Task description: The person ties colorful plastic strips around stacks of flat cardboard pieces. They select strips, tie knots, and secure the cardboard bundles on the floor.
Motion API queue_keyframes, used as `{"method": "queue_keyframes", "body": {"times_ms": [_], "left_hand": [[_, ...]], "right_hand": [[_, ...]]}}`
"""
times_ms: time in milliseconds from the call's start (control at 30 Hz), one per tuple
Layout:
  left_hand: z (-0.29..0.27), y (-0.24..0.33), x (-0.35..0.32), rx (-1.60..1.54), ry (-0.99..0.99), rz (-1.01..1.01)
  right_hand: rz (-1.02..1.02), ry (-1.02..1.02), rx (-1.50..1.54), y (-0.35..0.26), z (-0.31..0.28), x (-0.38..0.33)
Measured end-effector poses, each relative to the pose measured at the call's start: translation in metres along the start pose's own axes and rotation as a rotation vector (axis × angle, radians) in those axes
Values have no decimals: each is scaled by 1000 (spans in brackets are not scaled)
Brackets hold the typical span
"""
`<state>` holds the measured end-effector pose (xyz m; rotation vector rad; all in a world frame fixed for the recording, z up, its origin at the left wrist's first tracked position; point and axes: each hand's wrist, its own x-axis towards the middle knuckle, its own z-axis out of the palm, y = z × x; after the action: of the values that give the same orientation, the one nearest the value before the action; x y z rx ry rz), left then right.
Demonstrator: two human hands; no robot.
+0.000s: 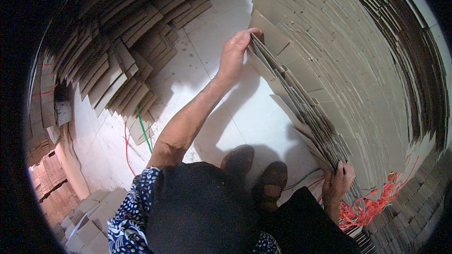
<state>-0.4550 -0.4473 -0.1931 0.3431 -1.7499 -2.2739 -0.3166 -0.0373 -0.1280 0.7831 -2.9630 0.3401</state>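
Note:
A bundle of flat brown cardboard sheets (301, 108) leans in front of me, its sheets on edge and slightly fanned. My left hand (234, 52) grips the far upper end of this bundle, thumb on top and fingers curled over the edge. At the near end, my right hand (338, 182) is closed around the edges of the same sheets, with some of its fingers hidden. Just to the right, a large stack of cardboard sheets (329, 42) stands in overlapping layers, close against the bundle.
Piled cardboard (117, 66) fills the far left. A tangle of red plastic strapping (372, 207) lies at the lower right. A green strap (143, 129) and a red cord (127, 146) lie on the pale floor (197, 51). More cardboard (92, 216) sits at the lower left.

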Motion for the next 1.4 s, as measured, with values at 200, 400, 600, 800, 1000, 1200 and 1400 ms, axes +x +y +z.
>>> {"method": "queue_keyframes", "body": {"times_ms": [200, 400, 600, 800, 1000, 1200, 1400], "left_hand": [[6, -15, 3, 38, 181, -54], [-4, -3, -1, 62, 457, 59], [-17, 9, 19, -18, 432, -10], [-18, 4, 32, 102, 219, 31], [-23, 8, 18, 31, 298, -5], [-14, 24, -32, 137, 350, -24], [14, -7, -11, 188, 216, -25]], "right_hand": [[9, -153, 81, -5, -14, 9], [107, -34, -8, -3, -37, 60], [131, -113, -128, 15, -12, 53], [59, -170, -116, 3, -13, 44], [122, -267, 200, -1, -10, 41], [60, -412, 159, 13, -18, 10], [74, -295, 134, 30, -38, 29]]}}
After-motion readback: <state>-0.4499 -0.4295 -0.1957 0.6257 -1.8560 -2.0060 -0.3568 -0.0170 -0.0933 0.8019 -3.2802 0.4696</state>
